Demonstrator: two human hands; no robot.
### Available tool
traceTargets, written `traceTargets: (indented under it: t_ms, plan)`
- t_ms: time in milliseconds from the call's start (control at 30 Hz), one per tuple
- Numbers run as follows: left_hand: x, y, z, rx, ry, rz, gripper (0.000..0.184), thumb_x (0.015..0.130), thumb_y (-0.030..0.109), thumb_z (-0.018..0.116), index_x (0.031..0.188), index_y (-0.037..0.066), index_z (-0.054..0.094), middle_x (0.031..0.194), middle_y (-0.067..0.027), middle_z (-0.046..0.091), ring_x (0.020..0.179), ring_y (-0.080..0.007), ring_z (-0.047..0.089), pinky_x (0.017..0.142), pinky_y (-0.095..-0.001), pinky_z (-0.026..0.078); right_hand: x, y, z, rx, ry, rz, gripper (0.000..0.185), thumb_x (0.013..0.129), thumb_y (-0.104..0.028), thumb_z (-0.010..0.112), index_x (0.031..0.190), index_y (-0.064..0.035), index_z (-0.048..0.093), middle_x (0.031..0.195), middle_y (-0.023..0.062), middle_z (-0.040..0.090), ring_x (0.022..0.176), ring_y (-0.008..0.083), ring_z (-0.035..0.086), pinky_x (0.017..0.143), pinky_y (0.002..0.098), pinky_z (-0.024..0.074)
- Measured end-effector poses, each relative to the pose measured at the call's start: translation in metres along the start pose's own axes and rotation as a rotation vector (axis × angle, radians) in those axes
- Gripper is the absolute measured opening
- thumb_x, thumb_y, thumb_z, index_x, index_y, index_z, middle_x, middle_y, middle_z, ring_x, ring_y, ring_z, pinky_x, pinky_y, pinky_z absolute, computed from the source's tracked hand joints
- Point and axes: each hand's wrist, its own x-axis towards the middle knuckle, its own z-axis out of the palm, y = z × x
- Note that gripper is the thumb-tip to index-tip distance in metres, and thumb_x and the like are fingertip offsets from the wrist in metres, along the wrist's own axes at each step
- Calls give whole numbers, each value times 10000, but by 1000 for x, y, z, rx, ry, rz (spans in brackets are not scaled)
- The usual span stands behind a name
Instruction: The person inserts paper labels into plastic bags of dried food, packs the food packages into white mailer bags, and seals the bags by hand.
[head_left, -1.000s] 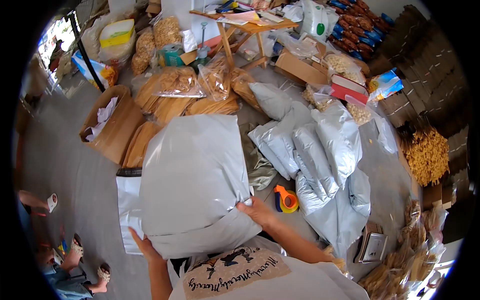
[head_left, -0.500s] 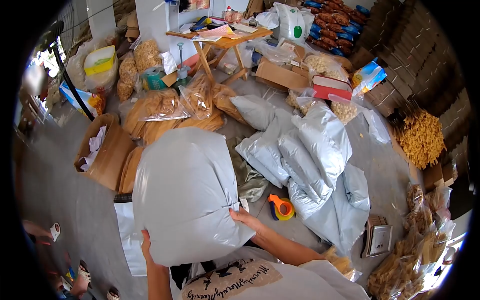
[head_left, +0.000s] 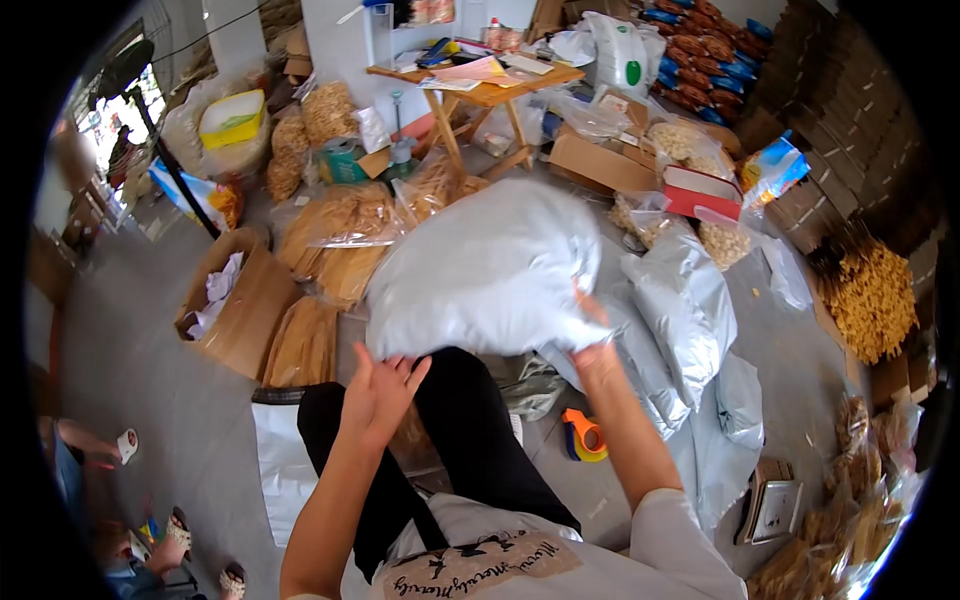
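A full, shiny grey plastic mailing bag (head_left: 480, 275) is in the air in front of my knees, slightly blurred. My right hand (head_left: 592, 340) grips its right lower corner. Below its left lower edge, my left hand (head_left: 385, 395) is turned palm up with fingers apart; the fingertips are at the edge, and I cannot tell whether they touch it. Beyond the bag, a pile of similar stuffed grey mailing bags (head_left: 685, 310) lies on the floor to the right. An orange tape dispenser (head_left: 585, 436) rests on the floor between my right forearm and my leg.
An open cardboard box (head_left: 235, 325) with white paper stands left, beside packs of flat brown sticks (head_left: 345, 225). A flat grey bag (head_left: 282, 465) lies by my leg. Behind is a wooden table (head_left: 490, 95); a scale (head_left: 772, 510) sits right. Another person's feet (head_left: 178, 535) show lower left.
The stuffed bag has moved away from my body and to the right, towards the pile, and now lies more sideways. My left hand has gone from its side to below its edge, with fingers spread.
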Motion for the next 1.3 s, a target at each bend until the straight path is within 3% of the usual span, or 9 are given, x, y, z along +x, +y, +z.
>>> traceTargets:
  t_ms: [267,300,433,633,700,867,967,1067,1300]
  plan:
    - [-10,34,-46,103,233,72,361,927,307,398,1137,22,468,1151,-96,531,1035,-233,507,839,-335,420,124,-89,-54,-99,-23,-134,139,786,-181,632,718,-125,524,577,-4,540,428,117,491,351,241,347]
    - [-15,36,-71,76,333,114,308,920,260,426,1097,19,502,1102,-91,563,972,-226,543,782,-322,442,145,-68,-70,41,591,-309,134,813,-166,567,700,-130,506,573,9,537,351,96,409,291,237,252]
    - [-12,3,-151,-30,683,98,230,872,190,505,1039,37,549,942,-78,608,837,-213,569,724,-308,450,153,-8,-152,-258,840,-37,168,879,-183,400,950,-97,527,622,27,531,336,67,267,290,225,177]
    - [-30,-81,-176,58,911,-127,438,812,74,560,1221,61,404,1047,-92,569,781,-194,582,686,-287,447,94,43,-73,-590,468,159,260,917,-236,365,992,-53,535,582,9,490,363,45,241,339,216,143]
    - [-31,-79,-140,117,702,-165,646,791,28,573,1343,81,241,1206,-111,488,837,-188,581,698,-274,449,67,45,-5,-1065,-2,127,357,924,-326,362,928,-38,573,564,-16,456,386,37,247,370,210,152]
    - [-11,-67,-58,386,265,167,719,791,66,603,1378,106,189,1347,-108,350,864,-171,561,704,-256,453,14,102,71,-1162,-455,451,485,924,-411,344,810,-11,593,514,-25,422,405,34,274,389,189,158]
    - [-8,-60,-52,299,52,254,584,820,90,581,1325,100,289,1179,-100,500,804,-140,562,661,-240,450,-18,144,81,-942,-574,525,421,932,-341,385,835,9,598,521,-20,432,410,41,303,384,182,184]
    - [-23,-40,-54,418,-95,-129,116,875,132,524,920,31,559,733,-7,565,682,-100,539,630,-225,433,-18,157,87,-943,-566,401,389,939,-302,391,845,15,595,542,-30,415,433,33,294,393,175,205]
    - [-33,-6,-69,177,172,-75,147,892,151,513,953,26,561,762,-9,562,670,-88,527,640,-217,437,-9,159,71,-1138,-419,223,318,938,-225,408,832,4,603,635,-19,450,524,43,371,487,175,291]
